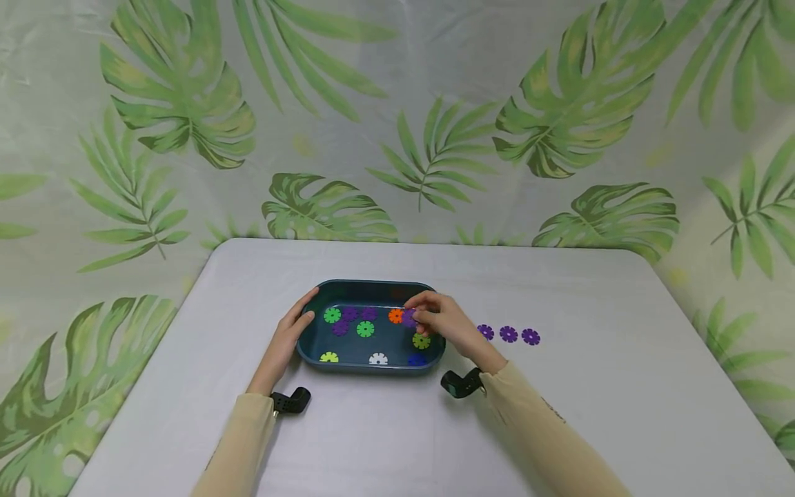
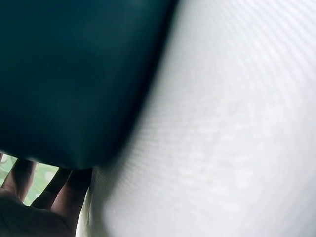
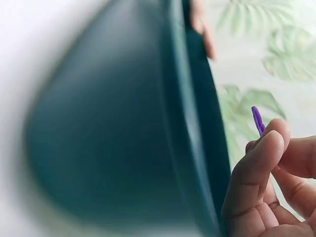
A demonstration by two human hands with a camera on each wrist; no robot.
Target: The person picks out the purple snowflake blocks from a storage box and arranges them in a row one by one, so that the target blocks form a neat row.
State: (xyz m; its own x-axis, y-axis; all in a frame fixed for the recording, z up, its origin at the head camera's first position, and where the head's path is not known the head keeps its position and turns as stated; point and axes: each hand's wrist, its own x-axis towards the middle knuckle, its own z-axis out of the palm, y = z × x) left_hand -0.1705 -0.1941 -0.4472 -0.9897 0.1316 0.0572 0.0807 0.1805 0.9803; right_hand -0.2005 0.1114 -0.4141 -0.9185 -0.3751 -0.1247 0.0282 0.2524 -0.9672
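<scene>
A dark teal oval tray (image 1: 391, 348) holds purple, green, yellow-green, orange, white and blue notched discs. At its left end the left hand (image 1: 288, 338) rests with thumb and fingers along the rim; in the left wrist view that hand (image 2: 47, 202) touches the tray's wall (image 2: 74, 84). Over the tray's right end, the right hand (image 1: 442, 319) pinches a purple disc (image 1: 408, 317) between thumb and fingertips. The right wrist view shows the disc (image 3: 258, 120) edge-on, sticking up from the right hand (image 3: 271, 182), beside the tray (image 3: 113, 133).
Several purple discs (image 1: 508, 334) lie in a row on the white table (image 1: 373, 442), right of the tray and beyond the right forearm. A leaf-patterned cloth (image 1: 435, 83) hangs behind the table. Each wrist wears a small black camera (image 1: 461, 384).
</scene>
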